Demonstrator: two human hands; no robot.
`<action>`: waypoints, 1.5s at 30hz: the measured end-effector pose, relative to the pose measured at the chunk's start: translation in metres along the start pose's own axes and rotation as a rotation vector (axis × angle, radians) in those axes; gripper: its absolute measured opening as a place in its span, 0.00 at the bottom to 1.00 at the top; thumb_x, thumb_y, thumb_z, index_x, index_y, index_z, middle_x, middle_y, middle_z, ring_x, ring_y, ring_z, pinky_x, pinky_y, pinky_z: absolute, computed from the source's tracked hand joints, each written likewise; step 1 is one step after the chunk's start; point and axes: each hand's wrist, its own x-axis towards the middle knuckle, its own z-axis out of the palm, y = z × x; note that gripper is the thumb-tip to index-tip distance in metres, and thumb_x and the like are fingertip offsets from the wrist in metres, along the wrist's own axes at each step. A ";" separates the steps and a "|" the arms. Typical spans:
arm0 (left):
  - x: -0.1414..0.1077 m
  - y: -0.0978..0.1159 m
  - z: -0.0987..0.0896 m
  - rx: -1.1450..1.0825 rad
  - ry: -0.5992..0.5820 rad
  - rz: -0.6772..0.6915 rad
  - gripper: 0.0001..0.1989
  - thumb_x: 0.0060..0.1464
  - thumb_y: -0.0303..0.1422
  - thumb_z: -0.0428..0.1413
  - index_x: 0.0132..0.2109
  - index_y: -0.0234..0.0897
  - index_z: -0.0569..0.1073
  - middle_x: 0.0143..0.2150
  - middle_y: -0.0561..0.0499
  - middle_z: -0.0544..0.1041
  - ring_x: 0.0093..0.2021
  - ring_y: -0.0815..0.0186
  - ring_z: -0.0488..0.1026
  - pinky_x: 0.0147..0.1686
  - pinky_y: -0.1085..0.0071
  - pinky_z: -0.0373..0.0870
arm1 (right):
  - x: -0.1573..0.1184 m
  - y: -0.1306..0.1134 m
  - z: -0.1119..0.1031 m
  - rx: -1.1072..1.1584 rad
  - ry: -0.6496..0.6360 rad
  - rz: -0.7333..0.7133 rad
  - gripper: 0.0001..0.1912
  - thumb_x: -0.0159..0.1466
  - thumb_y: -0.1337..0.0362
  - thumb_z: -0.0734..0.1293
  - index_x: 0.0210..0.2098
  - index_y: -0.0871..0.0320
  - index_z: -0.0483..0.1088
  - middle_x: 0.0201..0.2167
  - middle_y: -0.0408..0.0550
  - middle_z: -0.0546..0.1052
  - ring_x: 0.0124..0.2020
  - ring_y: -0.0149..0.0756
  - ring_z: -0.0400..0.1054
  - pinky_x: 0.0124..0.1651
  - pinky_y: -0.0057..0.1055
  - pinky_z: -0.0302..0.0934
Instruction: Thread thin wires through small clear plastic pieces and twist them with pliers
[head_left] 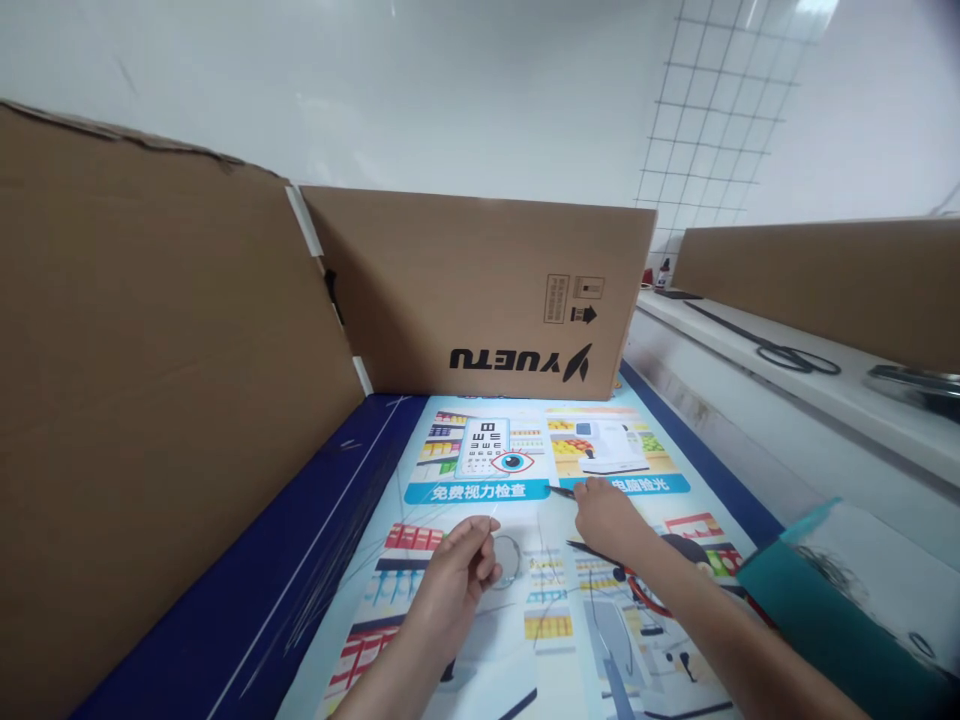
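Observation:
My left hand (466, 562) is closed in a pinch over the lower middle of the printed poster (480, 650). A thin, pale strand shows at its fingertips, and what else it holds is too small to name. Just right of its fingers is a thin wire loop (507, 562). My right hand (609, 512) is closed on a slim dark-tipped tool (561, 492), whose point reaches left. Below that hand, another dark pointed tool (592, 552) lies on the poster, partly hidden by my right forearm.
Cardboard panels (465, 290) stand behind and at the left. At the right edge, a teal box (840, 610) has fine wire on it. A white ledge (787, 385) beyond holds black-handled scissors (799, 358) and a small bottle (663, 275).

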 end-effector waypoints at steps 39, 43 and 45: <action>-0.016 -0.003 0.018 -0.044 -0.221 -0.112 0.08 0.56 0.35 0.52 0.34 0.34 0.70 0.21 0.58 0.58 0.18 0.77 0.49 0.20 0.75 0.55 | -0.056 -0.040 -0.030 0.622 0.094 -0.224 0.08 0.66 0.61 0.56 0.38 0.56 0.65 0.34 0.47 0.66 0.36 0.36 0.62 0.38 0.32 0.58; -0.017 -0.002 0.019 -0.053 -0.230 -0.128 0.08 0.56 0.34 0.52 0.34 0.34 0.70 0.20 0.59 0.58 0.17 0.77 0.50 0.20 0.76 0.54 | -0.055 -0.039 -0.029 0.620 0.088 -0.217 0.08 0.66 0.61 0.56 0.37 0.56 0.64 0.34 0.46 0.66 0.36 0.35 0.62 0.38 0.32 0.58; -0.016 -0.002 0.018 -0.049 -0.222 -0.141 0.08 0.56 0.34 0.52 0.33 0.34 0.70 0.20 0.59 0.58 0.17 0.77 0.50 0.19 0.76 0.54 | -0.055 -0.039 -0.029 0.614 0.086 -0.214 0.08 0.66 0.61 0.56 0.37 0.56 0.64 0.34 0.46 0.66 0.35 0.35 0.62 0.37 0.32 0.58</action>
